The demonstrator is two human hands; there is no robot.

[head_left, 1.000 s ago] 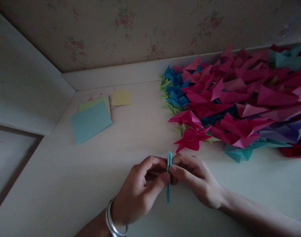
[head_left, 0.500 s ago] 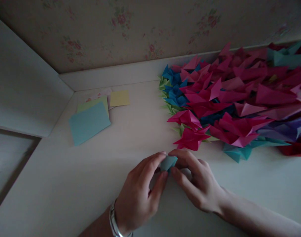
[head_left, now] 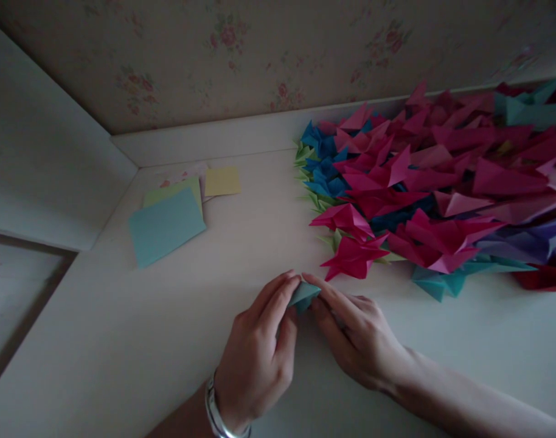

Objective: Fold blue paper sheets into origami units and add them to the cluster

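A small folded piece of light teal origami paper (head_left: 304, 294) is held between my two hands, low in the middle of the head view. My left hand (head_left: 261, 348), with a silver bracelet (head_left: 215, 409) at the wrist, grips its left side between thumb and fingers. From the right, the thumb and forefinger of my right hand (head_left: 362, 337) pinch the paper's other edge. Fingers cover part of the folds. Just beyond the hands lies a magenta folded paper figure (head_left: 354, 255).
Many folded paper figures (head_left: 437, 188) in pink, blue, green and purple are heaped on the right of the white table (head_left: 100, 340). At the left lie a flat light blue sheet (head_left: 167, 228), a green sheet (head_left: 193, 187) and a yellow square (head_left: 222, 181). A flowered wall (head_left: 260, 61) rises behind.
The folded paper has shifted slightly left and away from me, and its angle has changed. Both hands moved with it, and my left fingers have closed further around it.
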